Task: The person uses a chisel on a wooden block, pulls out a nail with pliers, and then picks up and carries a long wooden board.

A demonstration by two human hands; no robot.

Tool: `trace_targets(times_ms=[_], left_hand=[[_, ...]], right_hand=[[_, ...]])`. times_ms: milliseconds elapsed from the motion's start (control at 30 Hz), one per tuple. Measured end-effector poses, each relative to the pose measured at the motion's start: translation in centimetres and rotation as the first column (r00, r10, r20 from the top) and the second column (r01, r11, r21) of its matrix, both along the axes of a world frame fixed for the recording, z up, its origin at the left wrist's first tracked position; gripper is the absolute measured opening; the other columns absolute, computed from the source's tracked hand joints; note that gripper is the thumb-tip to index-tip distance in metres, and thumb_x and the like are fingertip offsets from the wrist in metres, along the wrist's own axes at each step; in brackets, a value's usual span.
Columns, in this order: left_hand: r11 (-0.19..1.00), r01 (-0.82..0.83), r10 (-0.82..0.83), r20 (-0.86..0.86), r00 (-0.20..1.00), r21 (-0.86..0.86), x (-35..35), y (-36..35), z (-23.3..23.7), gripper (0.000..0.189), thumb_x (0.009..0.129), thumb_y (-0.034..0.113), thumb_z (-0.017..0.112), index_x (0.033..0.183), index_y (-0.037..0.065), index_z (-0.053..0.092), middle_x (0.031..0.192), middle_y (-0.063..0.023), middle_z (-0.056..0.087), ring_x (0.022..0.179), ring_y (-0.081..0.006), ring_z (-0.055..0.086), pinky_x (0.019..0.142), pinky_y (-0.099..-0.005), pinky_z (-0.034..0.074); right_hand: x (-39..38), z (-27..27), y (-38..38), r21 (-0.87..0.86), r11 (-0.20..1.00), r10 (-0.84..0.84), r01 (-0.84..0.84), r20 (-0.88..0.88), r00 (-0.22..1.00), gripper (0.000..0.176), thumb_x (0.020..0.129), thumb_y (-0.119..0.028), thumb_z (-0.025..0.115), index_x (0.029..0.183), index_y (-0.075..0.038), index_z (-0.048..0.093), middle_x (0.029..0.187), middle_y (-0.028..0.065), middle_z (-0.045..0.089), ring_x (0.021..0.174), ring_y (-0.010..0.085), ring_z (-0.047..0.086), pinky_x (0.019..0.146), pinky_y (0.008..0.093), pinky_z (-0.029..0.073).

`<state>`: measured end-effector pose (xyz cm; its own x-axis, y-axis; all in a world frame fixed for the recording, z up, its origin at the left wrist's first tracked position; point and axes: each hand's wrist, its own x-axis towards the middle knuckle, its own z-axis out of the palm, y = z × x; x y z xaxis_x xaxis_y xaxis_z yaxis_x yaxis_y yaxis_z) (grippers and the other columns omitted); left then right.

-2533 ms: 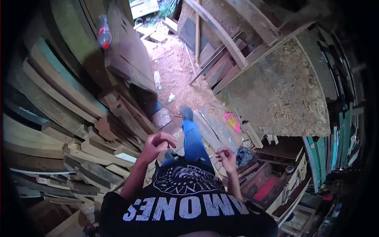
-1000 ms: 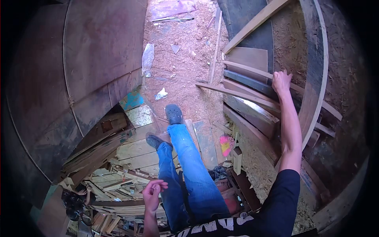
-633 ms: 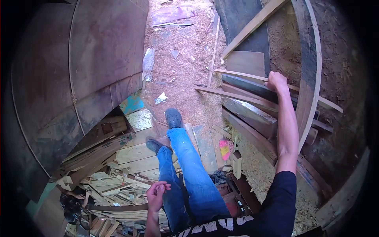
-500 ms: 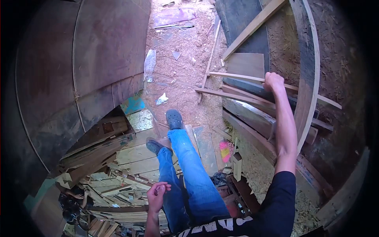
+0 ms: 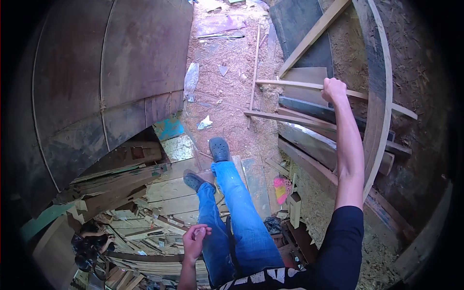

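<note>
My right hand (image 5: 334, 92), arm stretched forward, is closed in a fist around a thin pale wooden strip (image 5: 290, 84). The strip runs roughly left to right, its left end over the sawdust and its right end past a curved upright timber (image 5: 378, 104). Below the fist lie several darker boards (image 5: 309, 122), and a flat brown panel (image 5: 304, 77) leans behind the strip. My left hand (image 5: 195, 239) hangs by my left thigh, fingers curled in toward the thumb, with nothing visible in them.
Sawdust (image 5: 227, 92) and scraps cover the ground ahead. A large brown panel wall (image 5: 140, 63) stands left. A slanted beam (image 5: 314, 36) leans at upper right. Scrap wood (image 5: 154, 224) lies lower left, near another person (image 5: 92, 244). A pink-yellow item (image 5: 280, 190) lies right of my legs.
The view has shifted slightly, so the surroundings sit a little further right. My right fist still grips the strip, whose left end sits slightly higher. My left hand stays curled beside my thigh.
</note>
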<state>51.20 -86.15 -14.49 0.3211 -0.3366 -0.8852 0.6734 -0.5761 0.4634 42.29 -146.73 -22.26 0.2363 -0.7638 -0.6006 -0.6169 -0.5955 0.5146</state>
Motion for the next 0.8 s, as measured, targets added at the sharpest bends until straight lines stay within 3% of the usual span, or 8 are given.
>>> trace_targets(times_ms=[100, 167, 233, 400, 567, 633, 700, 800], left_hand=[[1.000, -0.007, 0.007, -0.016, 1.000, -0.005, -0.2, -0.2, -0.3, 0.017, 0.092, 0.010, 0.055, 0.102, -0.002, 0.060, 0.091, -0.0113, 0.067, 0.079, -0.0130, 0.062, 0.075, -0.0251, 0.048], [1.000, -0.005, 0.005, -0.029, 1.000, -0.009, -0.2, -0.2, -0.3, 0.017, 0.092, 0.010, 0.055, 0.102, -0.002, 0.060, 0.091, -0.0115, 0.067, 0.080, -0.0133, 0.062, 0.076, -0.0256, 0.048], [1.000, 0.008, -0.009, -0.038, 0.999, -0.020, -0.1, -0.5, -0.5, 0.017, 0.092, 0.010, 0.055, 0.102, -0.003, 0.060, 0.092, -0.0121, 0.066, 0.081, -0.0140, 0.062, 0.078, -0.0263, 0.049], [1.000, 0.003, -0.004, -0.027, 1.000, -0.018, 0.4, -0.9, -0.6, 0.017, 0.092, 0.010, 0.056, 0.103, -0.003, 0.060, 0.092, -0.0119, 0.066, 0.082, -0.0140, 0.062, 0.078, -0.0263, 0.049], [1.000, -0.006, 0.006, -0.024, 1.000, -0.012, 1.0, -0.7, -0.7, 0.017, 0.091, 0.009, 0.056, 0.103, -0.003, 0.060, 0.092, -0.0116, 0.066, 0.081, -0.0136, 0.062, 0.078, -0.0262, 0.048], [1.000, 0.001, -0.001, 0.004, 1.000, -0.022, 1.0, -0.3, -1.0, 0.017, 0.092, 0.010, 0.055, 0.102, -0.002, 0.060, 0.092, -0.0115, 0.067, 0.081, -0.0132, 0.062, 0.075, -0.0253, 0.048], [1.000, -0.015, 0.015, -0.001, 1.000, -0.003, 0.9, -0.1, -0.9, 0.017, 0.093, 0.011, 0.054, 0.102, -0.001, 0.060, 0.093, -0.0115, 0.067, 0.080, -0.0132, 0.063, 0.073, -0.0248, 0.047], [0.999, -0.040, 0.040, -0.002, 0.999, 0.013, 0.9, 0.5, -1.0, 0.019, 0.094, 0.013, 0.051, 0.103, -0.001, 0.060, 0.093, -0.0114, 0.067, 0.079, -0.0131, 0.063, 0.070, -0.0239, 0.046]], right_hand=[[-1.2, -0.9, -0.9, -0.090, 0.986, 0.146, -0.137, 0.107, 0.983, 0.019, 0.078, -0.012, 0.061, 0.095, -0.006, 0.066, 0.100, 0.0172, 0.066, 0.092, 0.0291, 0.066, 0.076, 0.0398, 0.053], [-2.0, -1.5, -1.7, -0.142, 0.964, 0.252, -0.225, 0.209, 0.945, 0.024, 0.078, -0.026, 0.068, 0.086, -0.004, 0.061, 0.086, 0.0171, 0.064, 0.082, 0.0324, 0.065, 0.070, 0.0427, 0.052], [-1.9, -1.6, -2.1, -0.152, 0.961, 0.261, -0.232, 0.211, 0.942, 0.024, 0.080, -0.025, 0.067, 0.087, -0.003, 0.060, 0.087, 0.0172, 0.064, 0.082, 0.0324, 0.065, 0.069, 0.0425, 0.052], [1.3, -1.5, -1.9, -0.258, 0.943, 0.304, -0.209, 0.420, 0.855, 0.024, 0.082, -0.026, 0.065, 0.091, -0.004, 0.060, 0.092, 0.0169, 0.064, 0.082, 0.0310, 0.065, 0.068, 0.0414, 0.053], [5.2, -2.5, 0.3, -0.188, 0.964, 0.257, -0.186, 0.505, 0.824, 0.018, 0.086, -0.022, 0.061, 0.091, -0.004, 0.059, 0.087, 0.0141, 0.062, 0.077, 0.0284, 0.065, 0.065, 0.0409, 0.052], [6.2, -4.2, 1.5, 0.009, 0.973, 0.192, -0.230, 0.521, 0.831, 0.012, 0.086, -0.017, 0.059, 0.090, -0.006, 0.060, 0.084, 0.0122, 0.061, 0.073, 0.0257, 0.064, 0.062, 0.0390, 0.052], [6.6, -5.2, 3.6, -0.031, 0.926, 0.321, -0.377, 0.593, 0.739, 0.008, 0.086, -0.014, 0.057, 0.089, -0.007, 0.060, 0.083, 0.0105, 0.060, 0.071, 0.0223, 0.062, 0.061, 0.0360, 0.052], [7.3, -6.6, 6.0, 0.028, 0.880, 0.360, -0.475, 0.613, 0.703, 0.007, 0.086, -0.010, 0.054, 0.090, -0.009, 0.059, 0.084, 0.0080, 0.059, 0.075, 0.0188, 0.061, 0.063, 0.0333, 0.052]])
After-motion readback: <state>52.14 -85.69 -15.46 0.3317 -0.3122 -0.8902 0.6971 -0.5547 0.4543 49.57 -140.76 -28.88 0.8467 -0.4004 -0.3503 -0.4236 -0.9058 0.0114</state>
